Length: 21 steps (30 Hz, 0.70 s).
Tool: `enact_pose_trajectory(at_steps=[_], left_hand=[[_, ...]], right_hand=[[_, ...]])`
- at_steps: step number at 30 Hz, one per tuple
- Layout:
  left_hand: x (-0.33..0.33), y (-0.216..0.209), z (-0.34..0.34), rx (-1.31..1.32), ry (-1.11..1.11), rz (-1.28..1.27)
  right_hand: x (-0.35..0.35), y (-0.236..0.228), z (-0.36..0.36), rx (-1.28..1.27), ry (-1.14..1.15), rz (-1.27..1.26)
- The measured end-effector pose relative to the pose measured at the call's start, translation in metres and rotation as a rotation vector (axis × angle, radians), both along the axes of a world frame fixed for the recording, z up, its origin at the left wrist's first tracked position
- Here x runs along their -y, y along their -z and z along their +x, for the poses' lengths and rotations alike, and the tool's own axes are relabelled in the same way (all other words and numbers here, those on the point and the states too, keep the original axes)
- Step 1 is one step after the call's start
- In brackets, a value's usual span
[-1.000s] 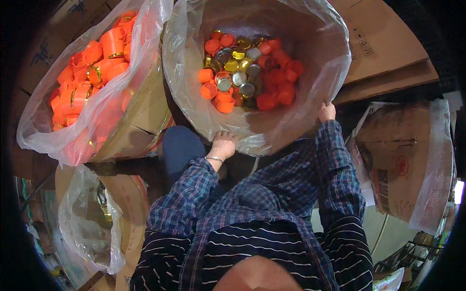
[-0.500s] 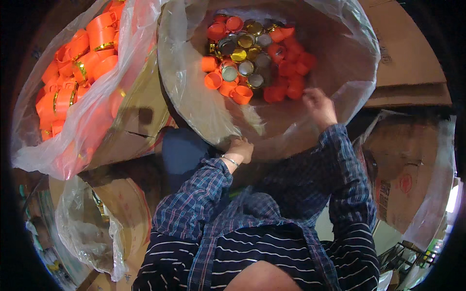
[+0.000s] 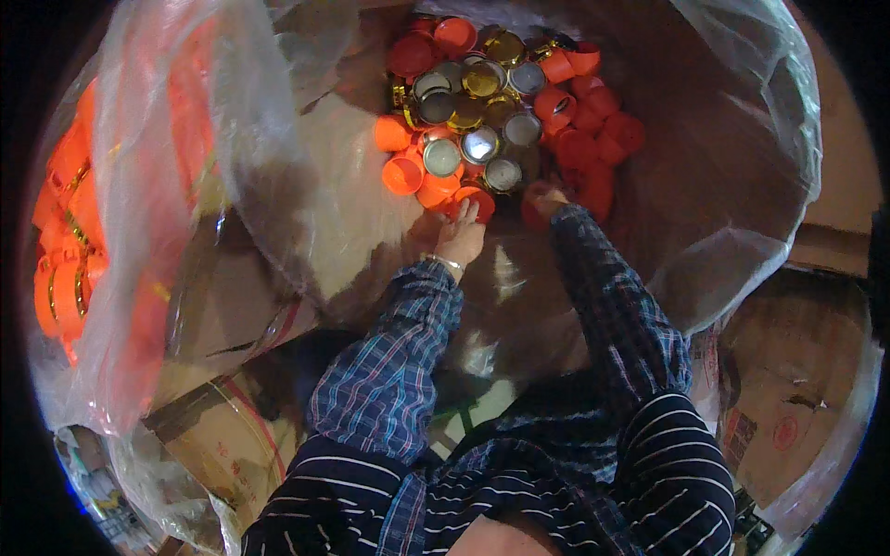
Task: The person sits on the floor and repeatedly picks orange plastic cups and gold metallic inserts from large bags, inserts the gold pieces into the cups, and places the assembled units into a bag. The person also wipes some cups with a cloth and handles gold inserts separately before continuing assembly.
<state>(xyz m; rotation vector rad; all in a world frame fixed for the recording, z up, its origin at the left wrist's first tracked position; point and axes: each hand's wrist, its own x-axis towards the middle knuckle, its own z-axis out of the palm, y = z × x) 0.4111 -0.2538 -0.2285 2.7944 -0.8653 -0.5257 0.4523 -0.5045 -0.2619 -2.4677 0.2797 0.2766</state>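
Observation:
Orange cups (image 3: 405, 173) and round lids (image 3: 503, 173), gold-rimmed with silvery or gold faces, lie in a loose heap inside a large box lined with a clear plastic bag (image 3: 807, 176). At the heap's near edge, my left hand (image 3: 461, 239) has its fingers closed over the rim of an orange cup (image 3: 476, 201). My right hand (image 3: 547, 198) is in the shade to the right of it, among darker red-orange cups (image 3: 586, 167). Its fingers are mostly hidden, so its grip cannot be made out.
At the left, more orange cups with gold bands (image 3: 69, 250) fill another clear plastic bag (image 3: 120, 371). Cardboard boxes (image 3: 788, 371) stand at the right, and another cardboard box (image 3: 227, 445) is at the lower left.
Both hands have reached forward into the lined box. My left hand has left the box's near rim for the cups; my right has come in from the right side. The view has moved closer.

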Motion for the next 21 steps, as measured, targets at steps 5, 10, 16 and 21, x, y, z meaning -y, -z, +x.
enact_pose_trajectory(at_steps=[5,10,16,21], left_hand=[[0.002,0.022,0.007,-0.246,-0.256,-0.125],[0.004,-0.026,0.031,-0.077,-0.403,-0.416],[-0.026,-0.159,0.053,-0.258,-0.560,-0.569],[-0.067,-0.261,-0.034,-0.306,-0.623,-1.277]], right_hand=[[0.007,0.009,0.010,0.235,-0.045,-0.215],[0.022,-0.096,-0.018,0.299,-0.351,0.006],[-0.012,-0.158,-0.102,-0.492,-0.776,0.471],[0.010,-0.077,-0.044,-0.206,-0.526,-0.213]])
